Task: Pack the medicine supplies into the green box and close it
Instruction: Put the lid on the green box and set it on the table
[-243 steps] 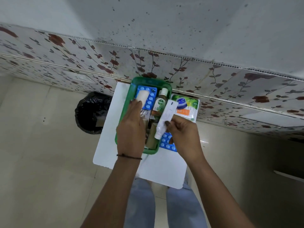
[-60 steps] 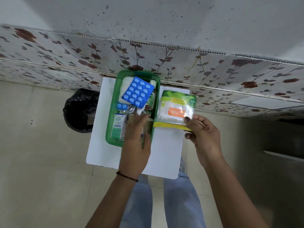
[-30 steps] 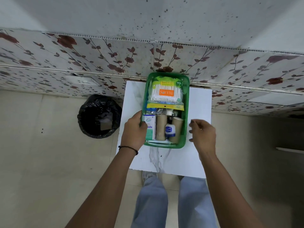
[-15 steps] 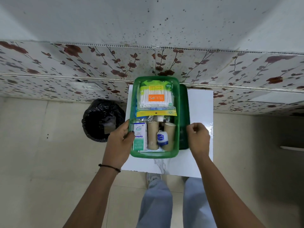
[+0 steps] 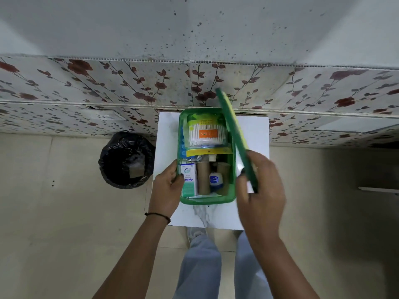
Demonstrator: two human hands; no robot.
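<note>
The green box [image 5: 207,200] stands open on a small white table [image 5: 216,216]. Inside lie a cotton-swab pack [image 5: 205,133] at the far end, a white-green carton [image 5: 189,180], two brown rolls [image 5: 203,178] and a small blue-white jar [image 5: 216,180]. My left hand [image 5: 167,186] grips the box's left rim near the carton. My right hand [image 5: 259,190] holds the green lid [image 5: 236,137] on edge, tilted above the box's right side.
A black-lined waste bin [image 5: 127,160] stands on the floor left of the table. A flower-patterned wall panel [image 5: 129,89] runs right behind the table. My legs [image 5: 200,264] are under the table's near edge. Beige floor tiles lie on both sides.
My right hand has lifted the green lid from beside the box and raised it on edge over the right side. My left hand keeps its hold on the left rim.
</note>
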